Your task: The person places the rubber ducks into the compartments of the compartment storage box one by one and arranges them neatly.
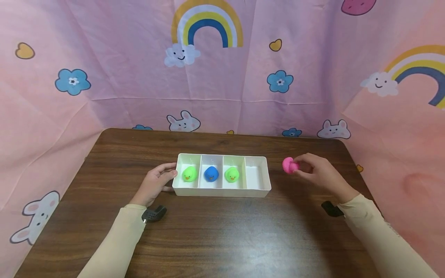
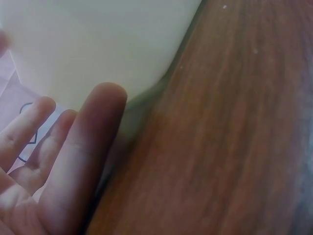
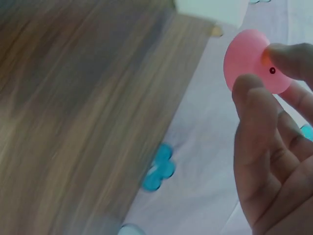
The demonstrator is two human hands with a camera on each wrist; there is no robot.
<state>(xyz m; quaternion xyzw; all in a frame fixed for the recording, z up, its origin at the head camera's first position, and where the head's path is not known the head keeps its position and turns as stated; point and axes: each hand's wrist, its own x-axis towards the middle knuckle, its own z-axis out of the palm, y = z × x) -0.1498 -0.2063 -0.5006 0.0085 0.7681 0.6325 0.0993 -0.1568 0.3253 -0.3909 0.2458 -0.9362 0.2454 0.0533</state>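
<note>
A white divided box (image 1: 222, 194) sits on the table with its compartments in a row. From the left, these hold a green toy duck (image 1: 189, 174), a blue toy duck (image 1: 211, 174) and another green toy duck (image 1: 232, 174); the rightmost compartment is empty. At the box's left end my left hand (image 1: 155, 182) touches the end wall, its fingers fairly straight in the left wrist view. To the right of the box, my right hand (image 1: 315, 172) pinches a pink toy duck (image 3: 244, 56) between thumb and fingertips. Its eye and orange beak show in the right wrist view.
The brown wooden table (image 1: 222, 239) has rounded far corners. Behind it and at both sides hangs a pink patterned cloth (image 1: 132, 50). Dark wrist straps (image 1: 154, 213) sit by the cuffs of both light sleeves (image 1: 114, 239).
</note>
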